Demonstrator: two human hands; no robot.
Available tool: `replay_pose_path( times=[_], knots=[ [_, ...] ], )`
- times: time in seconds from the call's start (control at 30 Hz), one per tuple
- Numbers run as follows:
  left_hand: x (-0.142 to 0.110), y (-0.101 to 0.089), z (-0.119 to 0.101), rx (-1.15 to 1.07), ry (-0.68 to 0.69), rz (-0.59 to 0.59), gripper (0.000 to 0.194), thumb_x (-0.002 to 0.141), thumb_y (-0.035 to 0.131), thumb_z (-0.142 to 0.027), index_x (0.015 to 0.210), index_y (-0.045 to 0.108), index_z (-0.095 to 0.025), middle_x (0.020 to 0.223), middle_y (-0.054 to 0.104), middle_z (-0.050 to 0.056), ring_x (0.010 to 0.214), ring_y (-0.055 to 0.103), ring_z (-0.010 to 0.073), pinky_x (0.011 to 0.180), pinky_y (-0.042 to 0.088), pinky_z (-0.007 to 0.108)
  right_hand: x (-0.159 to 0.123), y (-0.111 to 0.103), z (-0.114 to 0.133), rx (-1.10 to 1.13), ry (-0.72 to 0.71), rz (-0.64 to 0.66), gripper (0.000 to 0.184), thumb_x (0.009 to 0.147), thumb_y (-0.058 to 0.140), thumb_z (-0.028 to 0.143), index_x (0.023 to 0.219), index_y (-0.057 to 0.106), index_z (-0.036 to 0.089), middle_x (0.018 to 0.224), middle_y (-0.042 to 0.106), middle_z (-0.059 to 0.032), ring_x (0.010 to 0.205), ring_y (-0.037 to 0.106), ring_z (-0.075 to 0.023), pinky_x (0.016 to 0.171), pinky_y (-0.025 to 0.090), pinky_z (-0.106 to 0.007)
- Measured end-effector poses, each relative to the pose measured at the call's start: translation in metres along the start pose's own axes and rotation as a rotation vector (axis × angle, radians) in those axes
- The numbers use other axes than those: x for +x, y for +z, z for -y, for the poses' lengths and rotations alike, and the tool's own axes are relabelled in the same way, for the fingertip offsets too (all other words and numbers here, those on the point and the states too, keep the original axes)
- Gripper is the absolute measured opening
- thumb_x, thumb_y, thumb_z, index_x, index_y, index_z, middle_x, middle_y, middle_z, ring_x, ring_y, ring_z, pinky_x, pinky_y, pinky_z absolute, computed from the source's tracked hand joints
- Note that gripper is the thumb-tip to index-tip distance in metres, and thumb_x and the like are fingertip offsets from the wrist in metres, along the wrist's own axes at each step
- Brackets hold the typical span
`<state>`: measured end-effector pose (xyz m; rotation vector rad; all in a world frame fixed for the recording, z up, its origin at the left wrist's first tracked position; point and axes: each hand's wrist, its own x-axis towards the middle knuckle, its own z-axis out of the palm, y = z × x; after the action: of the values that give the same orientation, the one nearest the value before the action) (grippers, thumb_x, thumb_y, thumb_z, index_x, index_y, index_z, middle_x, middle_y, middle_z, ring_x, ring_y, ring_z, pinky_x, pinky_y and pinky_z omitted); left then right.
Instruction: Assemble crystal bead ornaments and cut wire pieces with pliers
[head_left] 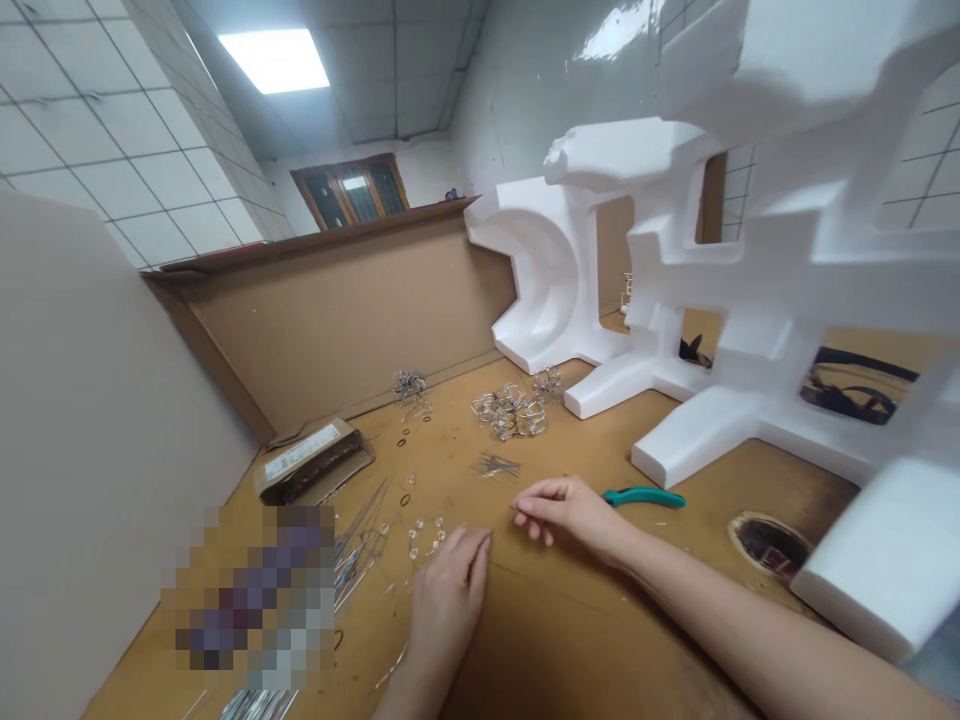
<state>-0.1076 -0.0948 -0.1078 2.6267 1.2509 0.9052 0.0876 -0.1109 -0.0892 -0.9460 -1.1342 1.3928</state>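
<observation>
My left hand [451, 588] is low over the brown tabletop, its thumb and fingers pressed together in a pinch. Facing it from the right, my right hand [564, 508] also pinches with thumb and forefinger, the other fingers curled. Whatever lies between the fingertips is too small to make out. Just left of my left hand is a loose ring of clear beads [426, 538]. A small pile of short thin metal pins [495, 464] lies beyond my hands. Behind my right hand rests a tool with a teal handle [645, 497], its head hidden.
Shiny bent-wire pieces [511, 412] are heaped farther back. Long thin wires [358, 550] and a torn cardboard box [311, 460] lie left. White foam packing [694, 425] stands along the right, near a round hole [772, 545] in the table. A cardboard panel [360, 300] closes the back.
</observation>
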Motion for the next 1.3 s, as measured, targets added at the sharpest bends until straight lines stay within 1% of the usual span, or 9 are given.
replay_pose_path(
  times=[0.13, 0.27, 0.33, 0.4, 0.5, 0.77, 0.87, 1.13, 1.3],
  knots=[
    [0.002, -0.005, 0.006, 0.087, -0.02, -0.107, 0.022, 0.085, 0.041, -0.026, 0.094, 0.061, -0.021, 0.088, 0.062, 0.006, 0.083, 0.058, 0.0197, 0.073, 0.044, 0.03, 0.001, -0.003, 0.001, 0.062, -0.032, -0.06, 0.031, 0.064, 0.069, 0.04, 0.076, 0.068, 0.012, 0.074, 0.066, -0.0062, 0.053, 0.053, -0.009, 0.045, 0.038, -0.021],
    [0.003, -0.007, 0.002, -0.132, -0.102, -0.283, 0.022, 0.081, 0.049, -0.03, 0.095, 0.061, -0.019, 0.094, 0.058, 0.009, 0.087, 0.056, 0.0212, 0.073, 0.045, 0.032, 0.001, -0.004, 0.001, 0.167, -0.059, -0.086, 0.03, 0.064, 0.07, 0.037, 0.08, 0.069, 0.012, 0.079, 0.067, -0.0081, 0.057, 0.055, -0.0105, 0.048, 0.039, -0.021],
    [0.002, -0.002, -0.004, -0.401, -0.225, -0.244, 0.021, 0.078, 0.052, -0.033, 0.088, 0.062, -0.017, 0.082, 0.059, 0.007, 0.075, 0.057, 0.0181, 0.064, 0.046, 0.028, 0.0, -0.002, -0.002, 0.259, -0.041, -0.057, 0.028, 0.064, 0.071, 0.034, 0.082, 0.069, 0.013, 0.083, 0.067, -0.0086, 0.061, 0.058, -0.0114, 0.05, 0.04, -0.021],
    [0.003, 0.006, -0.009, -0.746, -0.425, -0.125, 0.025, 0.077, 0.054, -0.037, 0.089, 0.061, -0.015, 0.073, 0.059, 0.005, 0.058, 0.055, 0.0136, 0.05, 0.044, 0.024, -0.001, 0.002, -0.006, 0.319, 0.004, 0.007, 0.028, 0.064, 0.071, 0.032, 0.084, 0.069, 0.013, 0.085, 0.067, -0.0091, 0.064, 0.059, -0.0119, 0.052, 0.041, -0.021],
    [0.004, 0.014, -0.013, -1.159, -0.617, -0.051, 0.03, 0.073, 0.059, -0.036, 0.092, 0.06, -0.013, 0.075, 0.061, 0.005, 0.053, 0.052, 0.0103, 0.043, 0.041, 0.021, -0.003, 0.009, -0.013, 0.293, 0.052, 0.115, 0.028, 0.066, 0.07, 0.032, 0.085, 0.069, 0.011, 0.085, 0.068, -0.0101, 0.064, 0.059, -0.0118, 0.053, 0.041, -0.022],
    [0.005, 0.013, -0.031, -1.425, -0.639, -0.03, 0.023, 0.068, 0.067, -0.03, 0.084, 0.061, -0.014, 0.08, 0.064, 0.005, 0.069, 0.059, 0.0127, 0.056, 0.048, 0.022, -0.005, 0.012, -0.017, 0.272, 0.039, 0.071, 0.03, 0.064, 0.071, 0.035, 0.084, 0.069, 0.012, 0.079, 0.068, -0.0084, 0.061, 0.057, -0.0113, 0.055, 0.04, -0.022],
    [0.003, 0.016, -0.034, -1.429, -0.616, -0.04, 0.02, 0.071, 0.064, -0.032, 0.077, 0.059, -0.014, 0.069, 0.062, 0.002, 0.063, 0.058, 0.0108, 0.054, 0.046, 0.02, -0.005, 0.014, -0.019, 0.15, 0.037, 0.039, 0.032, 0.063, 0.071, 0.036, 0.084, 0.069, 0.012, 0.073, 0.066, -0.0061, 0.057, 0.054, -0.0096, 0.055, 0.041, -0.023],
    [0.002, 0.02, -0.027, -1.363, -0.625, -0.133, 0.024, 0.068, 0.064, -0.033, 0.078, 0.054, -0.014, 0.074, 0.06, 0.002, 0.062, 0.059, 0.0108, 0.051, 0.046, 0.019, -0.009, 0.012, -0.02, -0.35, 0.047, -0.073, 0.035, 0.065, 0.063, 0.046, 0.074, 0.066, 0.012, 0.064, 0.063, -0.003, 0.043, 0.045, -0.0067, 0.048, 0.039, -0.023],
    [0.003, 0.022, -0.026, -1.392, -0.626, -0.121, 0.027, 0.068, 0.064, -0.036, 0.078, 0.049, -0.015, 0.076, 0.064, 0.005, 0.07, 0.063, 0.0146, 0.056, 0.049, 0.022, -0.018, 0.003, -0.005, -0.764, 0.041, -0.045, 0.033, 0.074, 0.05, 0.043, 0.075, 0.066, 0.014, 0.07, 0.066, -0.0064, 0.058, 0.056, -0.0144, 0.057, 0.043, -0.027]
  ],
)
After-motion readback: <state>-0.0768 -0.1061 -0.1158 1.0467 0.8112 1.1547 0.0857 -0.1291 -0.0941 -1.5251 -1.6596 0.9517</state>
